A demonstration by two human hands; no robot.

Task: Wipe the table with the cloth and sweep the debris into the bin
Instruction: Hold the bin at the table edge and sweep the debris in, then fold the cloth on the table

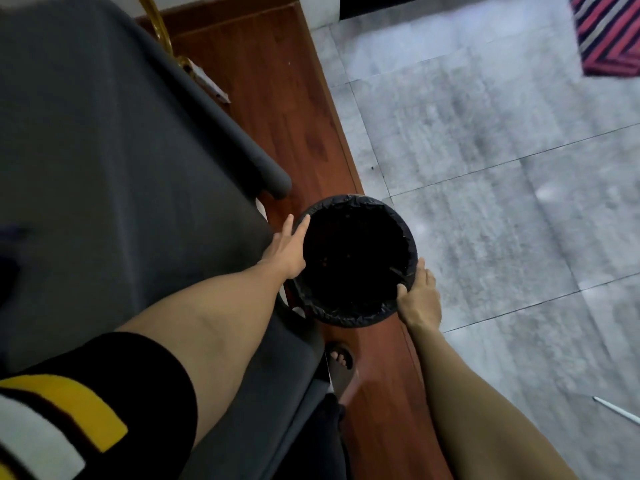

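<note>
Round bin with black liner over rim, seen from above, down on red-brown wood floor strip between grey sofa and grey tiled floor; interior dark, contents unclear. Left hand flat against bin's left rim, fingers extended and apart, not curled around it. Right hand clamped on lower-right rim, thumb over the liner edge, fingers outside. Sandalled foot just below bin. Striped red mat far corner, well apart. Thin white stick on tiles at right. No cloth or desk in view.
</note>
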